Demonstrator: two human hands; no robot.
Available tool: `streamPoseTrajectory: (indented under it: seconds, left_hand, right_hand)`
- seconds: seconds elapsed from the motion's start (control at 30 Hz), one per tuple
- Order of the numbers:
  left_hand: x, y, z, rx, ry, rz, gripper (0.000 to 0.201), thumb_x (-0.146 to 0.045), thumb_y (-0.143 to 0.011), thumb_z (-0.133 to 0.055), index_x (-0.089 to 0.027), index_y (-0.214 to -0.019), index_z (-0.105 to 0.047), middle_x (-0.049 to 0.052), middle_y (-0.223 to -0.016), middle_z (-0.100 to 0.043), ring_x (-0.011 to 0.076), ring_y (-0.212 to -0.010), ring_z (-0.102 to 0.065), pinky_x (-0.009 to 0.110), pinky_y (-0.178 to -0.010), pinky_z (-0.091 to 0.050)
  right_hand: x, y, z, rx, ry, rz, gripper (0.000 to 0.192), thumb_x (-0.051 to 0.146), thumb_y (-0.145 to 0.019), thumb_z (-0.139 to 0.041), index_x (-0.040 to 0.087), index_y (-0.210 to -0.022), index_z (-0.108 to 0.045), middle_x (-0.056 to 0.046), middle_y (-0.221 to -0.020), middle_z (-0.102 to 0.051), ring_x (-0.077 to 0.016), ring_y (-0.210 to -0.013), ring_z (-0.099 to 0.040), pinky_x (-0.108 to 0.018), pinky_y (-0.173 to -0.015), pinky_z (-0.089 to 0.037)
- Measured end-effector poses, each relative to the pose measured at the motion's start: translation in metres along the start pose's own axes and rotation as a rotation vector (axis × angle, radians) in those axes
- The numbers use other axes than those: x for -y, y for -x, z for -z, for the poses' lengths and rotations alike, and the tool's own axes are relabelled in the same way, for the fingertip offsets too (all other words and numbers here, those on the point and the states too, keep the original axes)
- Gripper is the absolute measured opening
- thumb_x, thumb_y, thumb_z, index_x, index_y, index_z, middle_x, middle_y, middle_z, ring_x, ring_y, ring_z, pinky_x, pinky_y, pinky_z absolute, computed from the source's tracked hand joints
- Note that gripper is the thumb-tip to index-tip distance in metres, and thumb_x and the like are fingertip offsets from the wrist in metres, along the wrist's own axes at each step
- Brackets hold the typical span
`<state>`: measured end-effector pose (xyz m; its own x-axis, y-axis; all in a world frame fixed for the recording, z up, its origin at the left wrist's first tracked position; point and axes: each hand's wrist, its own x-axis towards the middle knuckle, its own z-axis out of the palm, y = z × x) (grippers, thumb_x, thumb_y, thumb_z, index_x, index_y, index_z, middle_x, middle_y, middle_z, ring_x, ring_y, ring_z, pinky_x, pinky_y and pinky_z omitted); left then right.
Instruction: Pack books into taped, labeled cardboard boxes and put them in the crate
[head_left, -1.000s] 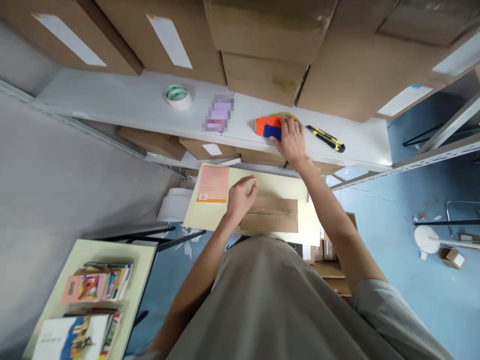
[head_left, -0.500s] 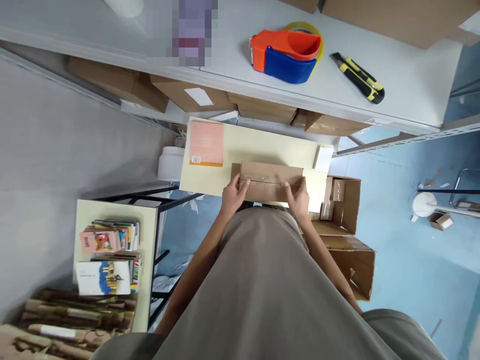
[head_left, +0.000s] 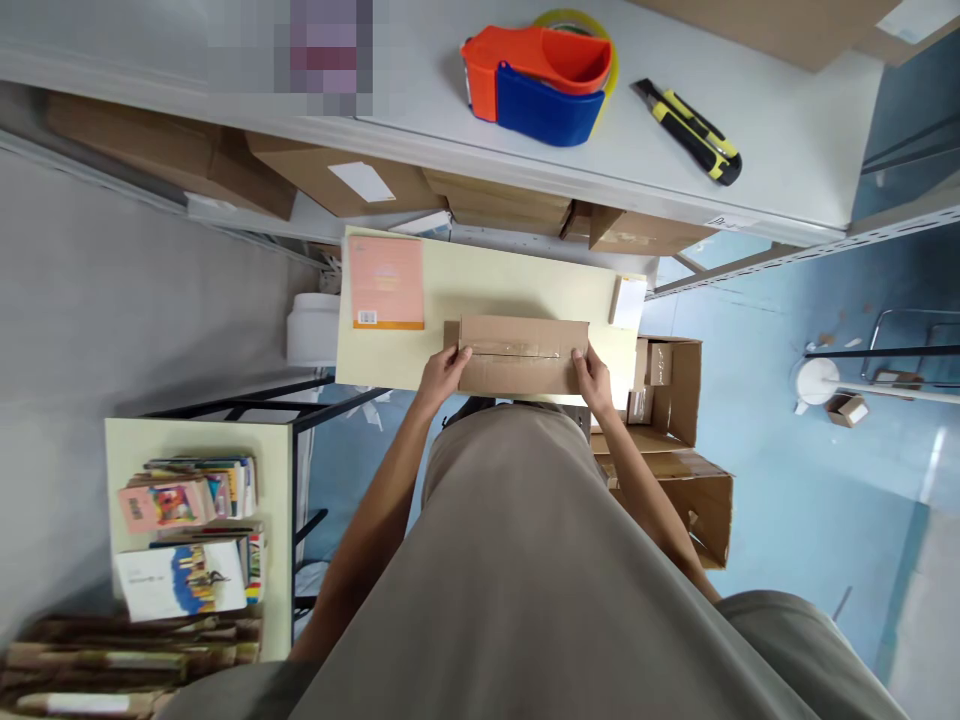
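A brown cardboard box (head_left: 523, 372) with a taped seam along its upper face is at the near edge of the pale yellow table (head_left: 480, 270). My left hand (head_left: 444, 375) grips its left end, thumb on top near the seam. At the right end my right hand (head_left: 592, 378) holds it the same way, thumb on the upper face and fingers round the side. Farther left on the table lies a pink book (head_left: 387, 280) with an orange strip and a barcode. A small white box (head_left: 628, 301) rests at the table's right end.
Above the table, a grey shelf (head_left: 420, 140) carries an orange and blue tape dispenser (head_left: 540, 85) and a yellow-black box cutter (head_left: 691, 132). Cardboard boxes (head_left: 495, 200) fill the level below. Open cartons (head_left: 679, 395) stand at right; stacked books (head_left: 184, 580) lie on a side table at left.
My view has shifted, so the surroundings sit farther left. Both hands keep hold of the box, and its upper face shows more fully, with my thumbs closer to its ends.
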<state>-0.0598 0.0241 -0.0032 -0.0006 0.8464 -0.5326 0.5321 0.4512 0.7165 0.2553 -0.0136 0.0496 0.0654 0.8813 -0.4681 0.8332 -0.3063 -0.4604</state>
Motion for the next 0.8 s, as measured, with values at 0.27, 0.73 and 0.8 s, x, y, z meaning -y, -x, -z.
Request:
streamPoseTrajectory:
  seconds: [0.27, 0.73, 0.8]
  left_hand:
    - [-0.009, 0.025, 0.026, -0.235, 0.212, -0.297, 0.041, -0.05, -0.098, -0.074, -0.023, -0.13, -0.076, 0.011, -0.137, -0.074, 0.0236, -0.113, -0.078, 0.039, -0.108, -0.066]
    - [0.086, -0.039, -0.011, -0.175, 0.286, 0.076, 0.02, -0.013, -0.077, -0.067, -0.02, -0.095, -0.074, 0.016, -0.111, -0.085, 0.0331, -0.107, -0.083, 0.058, -0.111, -0.065]
    - [0.078, -0.057, -0.002, -0.204, 0.298, 0.05, 0.025, -0.016, -0.082, -0.067, -0.021, -0.103, -0.077, 0.015, -0.122, -0.085, 0.0315, -0.116, -0.082, 0.056, -0.115, -0.062]
  right_hand:
    - [-0.017, 0.021, 0.009, -0.364, -0.414, 0.134, 0.095, 0.068, -0.112, -0.054, 0.023, -0.189, -0.023, -0.022, -0.168, -0.064, -0.0352, -0.149, -0.067, -0.054, -0.119, -0.059]
    - [-0.089, -0.037, -0.085, -0.086, -0.767, 0.028, 0.096, 0.08, -0.095, -0.065, 0.022, -0.17, -0.055, -0.025, -0.164, -0.068, -0.0407, -0.147, -0.07, -0.065, -0.126, -0.054]
    - [-0.084, -0.055, -0.074, -0.141, -0.777, -0.015, 0.093, 0.08, -0.091, -0.064, 0.021, -0.164, -0.061, -0.025, -0.163, -0.069, -0.0403, -0.148, -0.068, -0.065, -0.127, -0.053]
